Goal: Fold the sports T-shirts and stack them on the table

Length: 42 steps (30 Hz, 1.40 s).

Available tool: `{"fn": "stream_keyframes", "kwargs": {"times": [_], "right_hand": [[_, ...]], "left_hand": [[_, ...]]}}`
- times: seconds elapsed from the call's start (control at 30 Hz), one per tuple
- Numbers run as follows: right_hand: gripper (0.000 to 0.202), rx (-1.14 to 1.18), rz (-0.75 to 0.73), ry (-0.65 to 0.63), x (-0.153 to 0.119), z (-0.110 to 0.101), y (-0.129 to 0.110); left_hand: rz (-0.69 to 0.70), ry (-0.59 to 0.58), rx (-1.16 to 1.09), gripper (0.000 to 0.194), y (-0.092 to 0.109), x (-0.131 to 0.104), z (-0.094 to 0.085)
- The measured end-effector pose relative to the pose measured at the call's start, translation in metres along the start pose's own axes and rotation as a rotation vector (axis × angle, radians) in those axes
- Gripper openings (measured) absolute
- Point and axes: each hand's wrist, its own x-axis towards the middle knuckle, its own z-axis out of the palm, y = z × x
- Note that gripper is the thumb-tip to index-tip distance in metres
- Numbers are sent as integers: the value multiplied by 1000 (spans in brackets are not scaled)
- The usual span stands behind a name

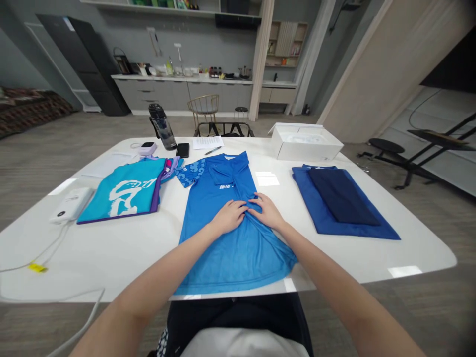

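Observation:
A blue T-shirt lies on the white table in front of me, its collar toward the far side. Its right part is folded inward over the chest, while the patterned left sleeve is spread out. My left hand rests on the middle of the shirt with its fingers on the cloth. Close beside it, my right hand has its fingertips on the folded right edge, where the fabric is creased. The two hands nearly touch. Whether cloth is pinched under the fingertips is hard to see.
Folded turquoise and purple shirts lie at the left beside a white device with cables. Folded dark blue clothes are at the right. Farther back stand a bottle, a phone, a pen and a white box.

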Motion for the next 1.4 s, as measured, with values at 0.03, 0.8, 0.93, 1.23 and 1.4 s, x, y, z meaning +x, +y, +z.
{"fn": "stream_keyframes", "kwargs": {"times": [0.03,0.8,0.93,1.23,1.4], "right_hand": [[38,61,1,27,-2,-1,1],[30,-121,274,74,-191,-70,-67],[21,-267,415,63,-195,-77,-72],[15,-145,350,106,-180,-78,-77],[17,43,236,125,-172,-85,-119]], "left_hand": [[1,-10,-8,40,9,-8,0],[83,-9,83,37,68,-43,-6],[119,-54,162,33,72,-29,-10],[48,-4,219,29,74,-5,-5],[65,14,206,29,72,-7,-7]]}}
